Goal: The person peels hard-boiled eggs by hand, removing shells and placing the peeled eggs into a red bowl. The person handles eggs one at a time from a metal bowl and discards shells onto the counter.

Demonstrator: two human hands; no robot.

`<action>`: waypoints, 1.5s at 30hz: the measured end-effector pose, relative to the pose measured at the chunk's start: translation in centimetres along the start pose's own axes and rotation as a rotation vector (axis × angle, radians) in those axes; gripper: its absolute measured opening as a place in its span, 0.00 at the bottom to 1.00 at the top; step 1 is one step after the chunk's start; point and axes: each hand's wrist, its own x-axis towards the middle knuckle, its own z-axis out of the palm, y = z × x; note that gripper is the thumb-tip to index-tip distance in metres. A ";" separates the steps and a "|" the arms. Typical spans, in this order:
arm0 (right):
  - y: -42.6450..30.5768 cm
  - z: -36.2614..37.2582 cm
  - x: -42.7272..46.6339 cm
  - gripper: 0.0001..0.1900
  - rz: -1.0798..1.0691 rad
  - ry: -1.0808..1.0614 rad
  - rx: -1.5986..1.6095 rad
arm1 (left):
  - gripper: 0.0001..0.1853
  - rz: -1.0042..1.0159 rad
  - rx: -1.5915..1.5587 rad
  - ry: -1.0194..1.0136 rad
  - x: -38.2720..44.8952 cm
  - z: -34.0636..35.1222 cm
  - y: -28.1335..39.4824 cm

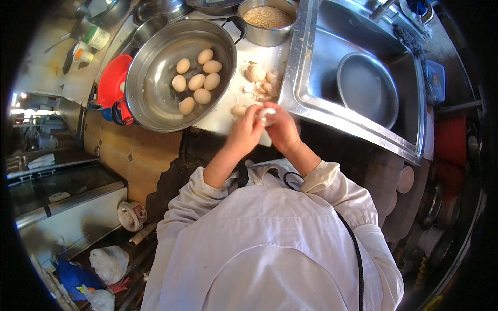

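Both my hands meet at the counter's front edge around a whitish egg (267, 113), which looks at least partly peeled. My left hand (247, 130) grips it from the left, and my right hand (282, 128) closes on it from the right. Just beyond my fingers, a heap of broken eggshells (268, 87) lies on the white counter (218, 122). To the left, a wide metal pan (149, 93) holds several brown eggs (196, 82) in what looks like shallow water. How much shell is still on the held egg is hidden by my fingers.
A steel sink (323, 74) with a round metal basin (367, 91) inside stands at the right. Behind the shells is a metal pot of grain-like food (267, 17). A red plastic bowl (113, 83) sits left of the pan, near a green-lidded jar (97, 37).
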 end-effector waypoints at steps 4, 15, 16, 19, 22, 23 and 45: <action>0.1 0.1 0.0 0.19 -0.032 -0.010 -0.059 | 0.12 -0.008 0.030 0.026 0.2 -0.1 -0.1; -0.4 1.1 -0.3 0.16 0.098 0.108 0.193 | 0.11 -0.121 0.015 0.178 0.3 -0.9 -1.8; -0.5 1.1 -0.3 0.17 0.121 0.060 0.216 | 0.11 -0.108 0.043 0.196 0.4 -1.1 -1.8; -1.1 0.8 -0.4 0.22 0.321 0.091 0.304 | 0.16 -0.079 0.139 0.205 0.5 -1.2 -1.9; -1.3 0.5 -0.4 0.27 0.362 -0.013 0.253 | 0.19 0.027 0.233 0.214 0.9 -1.1 -2.1; -1.3 0.5 -0.4 0.27 0.357 -0.055 0.254 | 0.19 0.012 0.242 0.202 0.9 -1.2 -2.2; -2.5 0.7 -1.9 0.23 0.272 -0.127 0.238 | 0.07 0.158 0.501 0.122 0.9 -1.5 0.0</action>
